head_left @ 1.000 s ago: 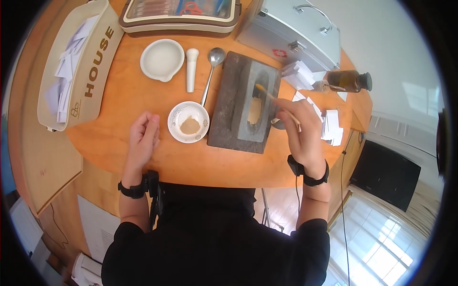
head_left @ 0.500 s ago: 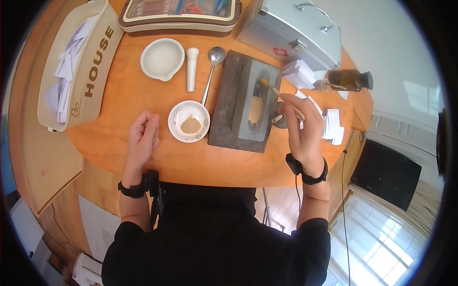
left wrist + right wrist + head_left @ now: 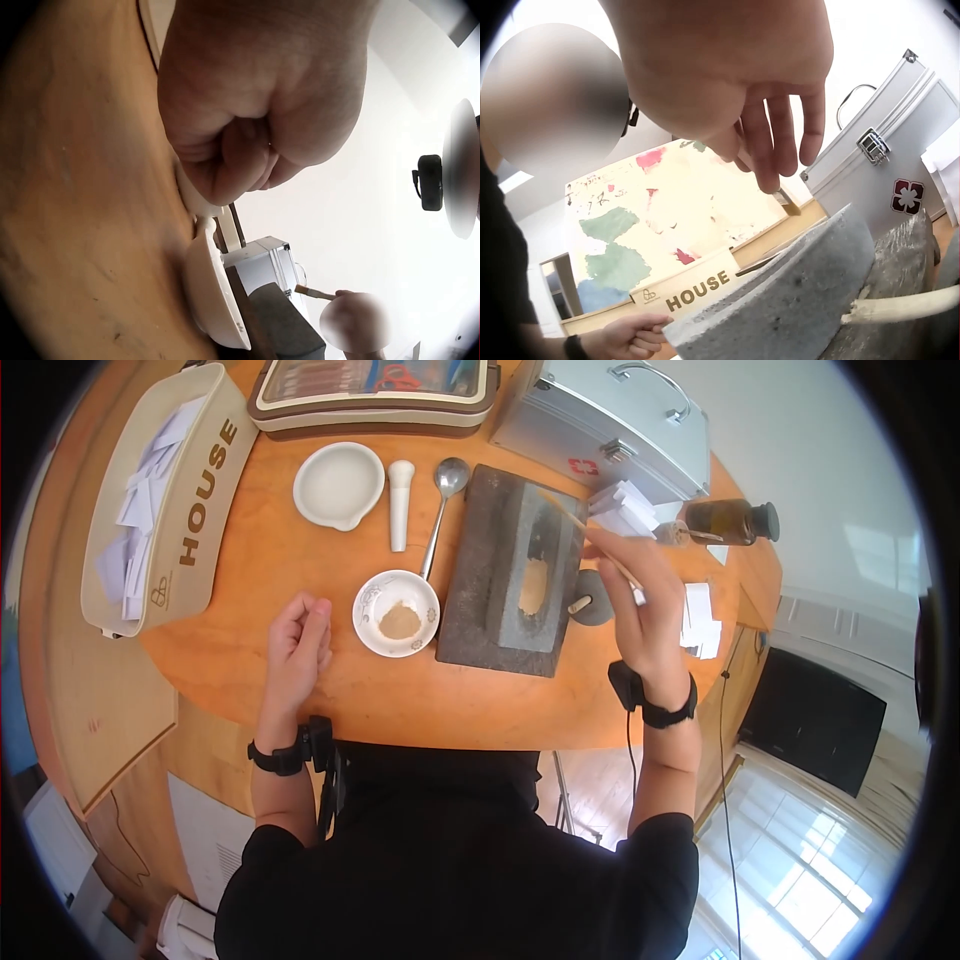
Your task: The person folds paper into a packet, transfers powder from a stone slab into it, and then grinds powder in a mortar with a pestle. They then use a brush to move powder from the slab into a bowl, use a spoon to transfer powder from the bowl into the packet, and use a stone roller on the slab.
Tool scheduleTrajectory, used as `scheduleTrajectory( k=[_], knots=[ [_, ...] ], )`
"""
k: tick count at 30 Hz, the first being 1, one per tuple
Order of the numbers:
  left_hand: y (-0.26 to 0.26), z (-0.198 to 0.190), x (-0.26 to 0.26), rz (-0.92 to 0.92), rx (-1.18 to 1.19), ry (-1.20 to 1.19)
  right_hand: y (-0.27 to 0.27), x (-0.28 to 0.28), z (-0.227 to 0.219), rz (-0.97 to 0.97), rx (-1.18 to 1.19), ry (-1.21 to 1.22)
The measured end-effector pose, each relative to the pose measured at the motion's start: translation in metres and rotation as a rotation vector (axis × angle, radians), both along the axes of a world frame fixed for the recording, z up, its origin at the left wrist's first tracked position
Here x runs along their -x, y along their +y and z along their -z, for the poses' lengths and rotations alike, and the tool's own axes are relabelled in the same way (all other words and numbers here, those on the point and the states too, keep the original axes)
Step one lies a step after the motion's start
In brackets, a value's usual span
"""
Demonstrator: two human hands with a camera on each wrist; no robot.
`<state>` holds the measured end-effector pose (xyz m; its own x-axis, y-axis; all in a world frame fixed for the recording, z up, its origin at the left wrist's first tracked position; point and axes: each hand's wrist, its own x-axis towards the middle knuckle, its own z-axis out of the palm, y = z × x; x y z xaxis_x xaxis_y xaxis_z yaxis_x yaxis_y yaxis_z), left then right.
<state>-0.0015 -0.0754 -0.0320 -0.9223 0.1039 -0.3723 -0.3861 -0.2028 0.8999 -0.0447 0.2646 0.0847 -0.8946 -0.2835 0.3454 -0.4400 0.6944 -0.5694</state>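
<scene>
My right hand (image 3: pixel 648 585) pinches a thin wooden brush (image 3: pixel 315 292) beside the far right part of a grey stone trough (image 3: pixel 508 585). The brush is blurred in the head view, and its bristles are over the trough's far end. Tan powder (image 3: pixel 534 586) lies in the trough's long hollow. Close by my right hand is a grey stone wheel (image 3: pixel 594 604) with a wooden handle. Curled into a fist, my left hand (image 3: pixel 298 642) holds nothing and is at the table's near side. Right of it stands a small white bowl (image 3: pixel 368 596) with tan powder.
A spoon (image 3: pixel 437 525), white pestle (image 3: pixel 400 510) and white mortar (image 3: pixel 340 485) lie farther back. A bin of papers (image 3: pixel 205 510) stands left, a lidded case (image 3: pixel 370 418) and silver case (image 3: pixel 590 435) behind. Paper slips (image 3: pixel 700 622) and a brown bottle (image 3: pixel 722 522) are at right.
My right hand has moved away from my body and slightly right, taking the brush tip from the trough's hollow toward its far end. More of the stone wheel shows. My left hand stays put.
</scene>
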Motion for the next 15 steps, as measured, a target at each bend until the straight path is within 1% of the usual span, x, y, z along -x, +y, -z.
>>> scheduleTrajectory(
  k=[3, 6, 9, 12, 15],
  knots=[
    [0.000, -0.003, -0.001, 0.015, 0.035, 0.032, 0.004, 0.013, 0.006, -0.129, -0.117, -0.032],
    [-0.007, 0.000, -0.005, 0.005, 0.050, 0.026, 0.009, 0.000, -0.009, -0.157, -0.134, -0.086],
    [-0.008, 0.001, -0.007, -0.010, 0.034, -0.027, 0.008, -0.004, -0.020, -0.122, -0.139, -0.074],
    [-0.002, -0.001, -0.006, 0.012, 0.059, -0.022, 0.002, 0.008, -0.004, -0.147, -0.151, 0.014],
    [0.003, -0.011, -0.003, 0.048, 0.115, 0.024, 0.004, -0.001, -0.013, -0.216, -0.227, -0.043]
  ],
)
